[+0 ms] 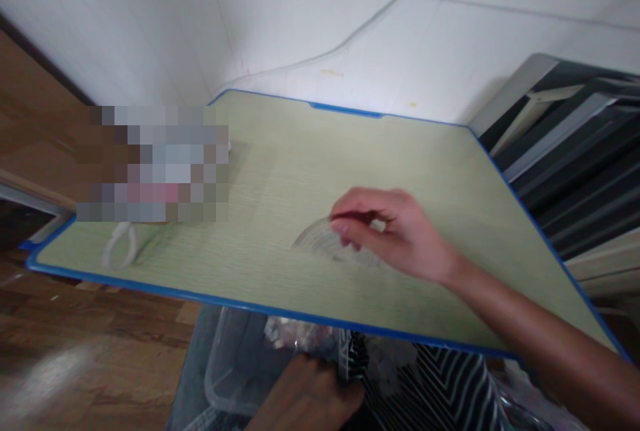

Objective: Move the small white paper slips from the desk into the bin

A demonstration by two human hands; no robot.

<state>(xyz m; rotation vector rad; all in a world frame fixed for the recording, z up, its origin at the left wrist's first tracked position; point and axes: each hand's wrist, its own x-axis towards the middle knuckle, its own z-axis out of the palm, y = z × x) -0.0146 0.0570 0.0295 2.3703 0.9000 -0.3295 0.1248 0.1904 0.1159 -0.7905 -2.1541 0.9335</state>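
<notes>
A clear half-round protractor (316, 239) with printed markings is over the pale green tabletop (280, 171), partly behind my right hand (395, 234). The thumb and index finger of that hand are pinched together at the protractor's curved edge. Below the table's front edge, my left hand (313, 391) is curled beside a clear plastic tub (225, 358), knuckles up. Its fingertips are out of sight, so what they hold cannot be made out. Just beyond it, crinkled plastic with pale and pinkish contents (300, 334) shows in the tub.
A pixelated patch covers things at the table's left; a white loop (120, 246) sticks out below it. Blue edging (200, 298) runs round the tabletop. Dark framed panels (575, 124) lean at the right. A cable (360, 28) crosses the white wall behind. Striped cloth (450, 378) lies below.
</notes>
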